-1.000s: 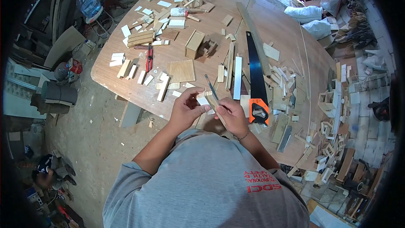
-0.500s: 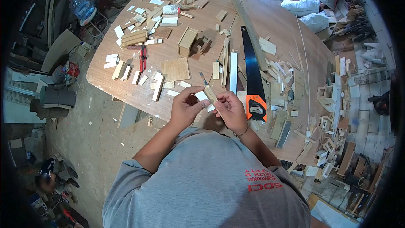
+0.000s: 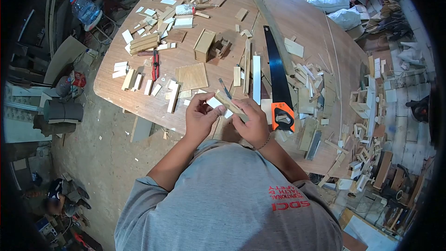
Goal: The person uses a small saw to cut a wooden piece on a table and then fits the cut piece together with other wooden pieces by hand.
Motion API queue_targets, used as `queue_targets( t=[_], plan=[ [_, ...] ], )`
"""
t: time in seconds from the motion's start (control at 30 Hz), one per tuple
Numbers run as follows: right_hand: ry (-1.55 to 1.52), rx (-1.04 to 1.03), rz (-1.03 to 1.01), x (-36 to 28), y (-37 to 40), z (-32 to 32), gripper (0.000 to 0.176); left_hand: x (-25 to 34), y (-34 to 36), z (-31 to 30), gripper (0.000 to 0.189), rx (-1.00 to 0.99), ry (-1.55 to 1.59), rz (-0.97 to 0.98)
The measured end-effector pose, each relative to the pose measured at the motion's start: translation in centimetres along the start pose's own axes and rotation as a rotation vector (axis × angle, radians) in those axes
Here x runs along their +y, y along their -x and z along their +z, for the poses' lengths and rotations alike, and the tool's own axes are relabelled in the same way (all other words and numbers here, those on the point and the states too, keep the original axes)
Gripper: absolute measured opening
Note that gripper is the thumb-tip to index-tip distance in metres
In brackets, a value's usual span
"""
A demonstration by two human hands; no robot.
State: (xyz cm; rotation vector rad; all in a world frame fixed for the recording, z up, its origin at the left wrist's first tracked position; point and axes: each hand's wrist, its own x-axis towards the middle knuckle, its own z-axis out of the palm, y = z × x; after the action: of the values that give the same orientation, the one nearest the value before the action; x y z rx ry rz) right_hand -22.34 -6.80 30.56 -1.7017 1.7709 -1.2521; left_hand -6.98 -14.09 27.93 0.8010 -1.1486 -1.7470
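Note:
Between my hands, over the table's near edge, are a white block (image 3: 215, 102) and a light wooden strip (image 3: 228, 103). My left hand (image 3: 200, 115) has its fingers and thumb closed on the white block. The wooden strip lies slanted across it, with my right hand (image 3: 252, 120) gripping its lower right end. A thin metal blade (image 3: 225, 88) shows just beyond the strip; what it joins is hidden. To the right of my right hand lies a handsaw with an orange handle (image 3: 283, 117).
On the wooden table (image 3: 153, 100) are a small wooden box (image 3: 204, 45), a red tool (image 3: 155, 65), a square wooden panel (image 3: 192, 76) and several offcuts. A long board (image 3: 274, 35) lies beside the saw. Wooden frames (image 3: 360, 103) stand at right; a person (image 3: 58, 197) is at lower left.
The wooden strip has tilted to a flatter slant across the white block. My right hand has turned with it and moved slightly left, its fingers now further over the strip.

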Motion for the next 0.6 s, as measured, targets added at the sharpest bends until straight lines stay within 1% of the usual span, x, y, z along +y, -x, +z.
queue_targets(
  t=[0.03, 0.1, 0.23, 0.4, 0.5, 0.6],
  plan=[
    [0.001, 0.000, 0.001, -0.01, -0.01, 0.13, 0.038, -0.24, -0.05, -0.07, 0.037, -0.001, 0.001, -0.001],
    [0.124, 0.043, -0.038, 0.06, 0.12, 0.40, 0.038, -0.68, -0.10, -0.02, 0.040, 0.016, 0.030, 0.006],
    [0.160, 0.076, -0.072, 0.29, 0.19, 0.61, 0.037, -0.61, -0.19, 0.34, 0.041, 0.033, 0.041, 0.028],
    [0.203, 0.088, -0.103, 0.58, 0.39, 0.73, 0.037, -0.62, -0.21, 0.35, 0.038, 0.036, 0.023, -0.034],
    [0.259, 0.069, -0.085, 0.60, 0.52, 0.73, 0.039, -0.38, -0.22, 0.57, 0.038, 0.027, 0.030, -0.065],
    [0.259, 0.076, -0.091, 0.52, 0.46, 0.74, 0.039, -0.88, -0.41, 0.37, 0.040, -0.010, 0.049, -0.031]
  ],
)
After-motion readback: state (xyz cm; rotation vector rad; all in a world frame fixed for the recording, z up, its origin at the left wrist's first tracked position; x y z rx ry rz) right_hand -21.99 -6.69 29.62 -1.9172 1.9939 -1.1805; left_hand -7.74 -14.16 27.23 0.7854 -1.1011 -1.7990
